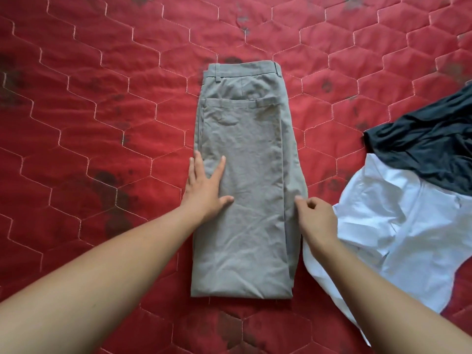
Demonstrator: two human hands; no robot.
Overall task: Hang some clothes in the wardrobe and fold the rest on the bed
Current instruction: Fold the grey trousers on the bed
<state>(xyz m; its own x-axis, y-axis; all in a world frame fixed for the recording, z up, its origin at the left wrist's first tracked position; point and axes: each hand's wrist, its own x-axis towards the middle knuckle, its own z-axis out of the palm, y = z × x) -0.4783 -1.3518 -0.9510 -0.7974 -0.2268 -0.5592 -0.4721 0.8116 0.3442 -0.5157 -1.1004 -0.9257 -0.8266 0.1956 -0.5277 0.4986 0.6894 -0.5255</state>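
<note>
Grey trousers (249, 180) lie folded lengthwise and doubled over on the red quilted bed (102, 123), waistband at the far end. My left hand (205, 186) rests flat with fingers spread on the trousers' left edge. My right hand (315, 218) is at the trousers' right edge with fingers curled, thumb and forefinger pinching the fabric edge.
A white shirt (398, 238) lies crumpled to the right of the trousers, its lower part under my right forearm. A dark garment (429, 149) lies partly on top of the shirt at the far right. Hexagon stitching and dark stains mark the bed cover.
</note>
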